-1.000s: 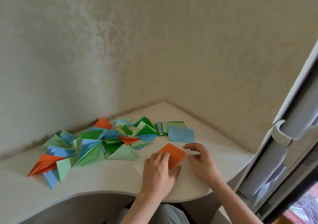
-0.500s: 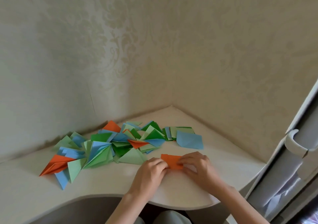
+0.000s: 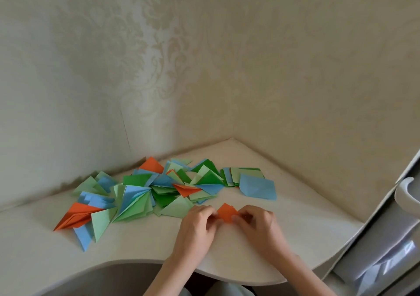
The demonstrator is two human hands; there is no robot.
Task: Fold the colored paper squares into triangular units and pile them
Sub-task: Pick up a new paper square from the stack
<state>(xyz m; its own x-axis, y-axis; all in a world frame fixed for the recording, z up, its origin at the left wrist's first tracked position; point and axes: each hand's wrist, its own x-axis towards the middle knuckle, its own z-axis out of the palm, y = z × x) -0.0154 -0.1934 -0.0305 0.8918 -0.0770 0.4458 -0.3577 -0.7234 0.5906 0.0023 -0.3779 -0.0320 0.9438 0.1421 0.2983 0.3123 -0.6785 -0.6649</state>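
While both hands meet at the near middle of the desk, the scene reads as follows.

Orange paper: a small orange piece (image 3: 225, 214) sits between the two hands, low on the white desk (image 3: 136, 245), its upper point rising clear of the fingers; its lower edges are hidden behind them.

Left hand: the left hand (image 3: 197, 229) has its fingers curled in at the paper's left edge, pinching it.

Right hand: the right hand (image 3: 259, 227) mirrors it, fingers curled and pinching the paper's right edge.

Folded pile: a loose spread of folded triangular units (image 3: 136, 195) in green, pale green, blue and orange lies to the left of and behind the hands, the nearest pale green one just beside the left hand's knuckles.

Unfolded squares: a short stack of flat squares (image 3: 241, 175) lies behind the right hand, with a blue sheet (image 3: 258, 187) overlapping its near edge, apart from the orange piece.

Surroundings: patterned wallpaper (image 3: 204, 68) meets at the corner behind the desk.
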